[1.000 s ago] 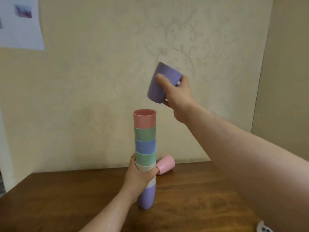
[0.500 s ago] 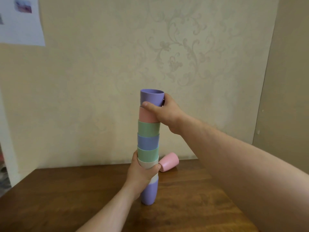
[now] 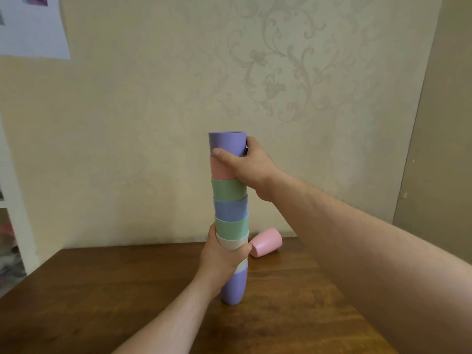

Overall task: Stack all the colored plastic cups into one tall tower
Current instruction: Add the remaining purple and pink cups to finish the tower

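Note:
A tower of nested cups [image 3: 231, 208] stands upright on the wooden table [image 3: 127, 290]. From its base up I see purple, white, green, blue, green and pink cups. A purple cup [image 3: 226, 143] sits on top, and my right hand [image 3: 249, 166] wraps around it and the pink cup under it. My left hand [image 3: 221, 256] grips the lower part of the tower at the white cups. One pink cup [image 3: 267, 241] lies on its side on the table just right of the tower, behind my left hand.
A patterned wall rises directly behind the table's far edge. A sheet of paper [image 3: 30, 26] hangs on the wall at top left. A white shelf unit [image 3: 10, 226] stands at the left edge.
One second ago my right hand held the purple cup tilted in the air above the tower. It has come down, and the cup now sits nested on the pink cup. The left hand stayed put.

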Tool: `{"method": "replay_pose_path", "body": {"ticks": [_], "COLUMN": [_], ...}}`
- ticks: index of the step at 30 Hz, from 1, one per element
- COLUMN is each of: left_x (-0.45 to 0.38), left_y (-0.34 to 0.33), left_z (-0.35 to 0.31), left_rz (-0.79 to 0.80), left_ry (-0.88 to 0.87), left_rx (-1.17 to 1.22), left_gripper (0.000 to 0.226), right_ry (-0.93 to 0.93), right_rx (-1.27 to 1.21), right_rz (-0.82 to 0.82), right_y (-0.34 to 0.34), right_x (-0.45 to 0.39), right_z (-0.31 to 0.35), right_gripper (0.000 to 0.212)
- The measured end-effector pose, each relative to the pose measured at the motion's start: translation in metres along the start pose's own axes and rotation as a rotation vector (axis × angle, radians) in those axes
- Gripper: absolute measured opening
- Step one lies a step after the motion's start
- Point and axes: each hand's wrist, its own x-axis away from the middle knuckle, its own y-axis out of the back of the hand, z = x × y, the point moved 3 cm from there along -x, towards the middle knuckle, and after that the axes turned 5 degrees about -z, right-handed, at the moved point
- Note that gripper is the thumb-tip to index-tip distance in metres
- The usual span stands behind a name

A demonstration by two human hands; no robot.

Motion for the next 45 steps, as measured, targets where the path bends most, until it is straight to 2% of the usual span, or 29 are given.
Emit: {"method": "replay_pose_path", "body": {"ticks": [3, 6, 7, 9, 11, 13, 17, 20, 22, 25, 27, 29, 30, 32, 34, 35, 37, 40, 45], "left_x": [-0.003, -0.009, -0.011, -0.016, -0.021, -0.024, -0.04, -0.047, -0.049, -0.053, -0.052, -0.051, -0.051, -0.048, -0.044, -0.041, -0.035, -0.023, -0.003], "left_y": [-0.002, -0.006, -0.007, -0.01, -0.013, -0.016, -0.021, -0.021, -0.021, -0.021, -0.021, -0.02, -0.019, -0.018, -0.015, -0.013, -0.01, -0.006, 0.001], "left_z": [0.004, 0.007, 0.008, 0.009, 0.012, 0.014, 0.024, 0.033, 0.036, 0.038, 0.038, 0.037, 0.036, 0.035, 0.033, 0.033, 0.031, 0.029, 0.026], "left_rz": [-0.008, -0.028, -0.048, -0.103, -0.149, -0.157, -0.104, -0.039, -0.011, -0.001, 0.009, 0.012, 0.014, 0.028, 0.038, 0.041, 0.044, 0.043, 0.035], "left_ry": [-0.006, 0.002, 0.008, -0.001, -0.014, -0.023, -0.037, -0.032, -0.043, -0.056, -0.057, -0.061, -0.059, -0.054, -0.056, -0.057, -0.056, -0.048, -0.043], "left_rx": [0.037, 0.074, 0.092, 0.123, 0.133, 0.148, 0.207, 0.283, 0.315, 0.341, 0.345, 0.344, 0.34, 0.333, 0.329, 0.326, 0.326, 0.33, 0.325], "left_gripper": [0.084, 0.08, 0.079, 0.078, 0.077, 0.076, 0.07, 0.068, 0.068, 0.067, 0.065, 0.066, 0.068, 0.069, 0.068, 0.068, 0.068, 0.072, 0.069], "right_ry": [0.026, -0.064, -0.101, -0.172, -0.251, -0.343, -0.641, -0.845, -0.822, -0.689, -0.58, -0.413, -0.34, -0.248, -0.246, -0.26, -0.285, -0.353, -0.45], "right_rx": [-0.052, -0.104, -0.084, 0.025, 0.184, 0.334, 0.56, 0.526, 0.508, 0.454, 0.38, 0.441, 0.5, 0.551, 0.5, 0.475, 0.453, 0.418, 0.379], "right_rz": [0.021, -0.084, -0.145, -0.218, -0.219, -0.232, -0.275, -0.284, -0.261, -0.3, -0.258, -0.189, -0.154, -0.082, -0.067, -0.078, -0.096, -0.099, 0.011], "right_y": [0.003, 0.017, 0.024, 0.036, 0.045, 0.053, 0.061, 0.056, 0.046, 0.039, 0.035, 0.035, 0.034, 0.031, 0.029, 0.029, 0.029, 0.031, 0.048], "right_x": [0.003, 0.001, -0.001, -0.003, -0.003, -0.002, -0.007, 0.002, 0.01, 0.014, 0.016, 0.021, 0.027, 0.04, 0.054, 0.06, 0.072, 0.085, 0.088], "right_z": [-0.007, -0.028, -0.04, -0.071, -0.111, -0.154, -0.228, -0.278, -0.298, -0.3, -0.291, -0.28, -0.274, -0.269, -0.263, -0.262, -0.261, -0.255, -0.233], "right_gripper": [0.072, 0.096, 0.096, 0.081, 0.065, 0.065, 0.091, 0.11, 0.098, 0.062, 0.051, 0.045, 0.048, 0.078, 0.111, 0.118, 0.118, 0.104, 0.113]}}
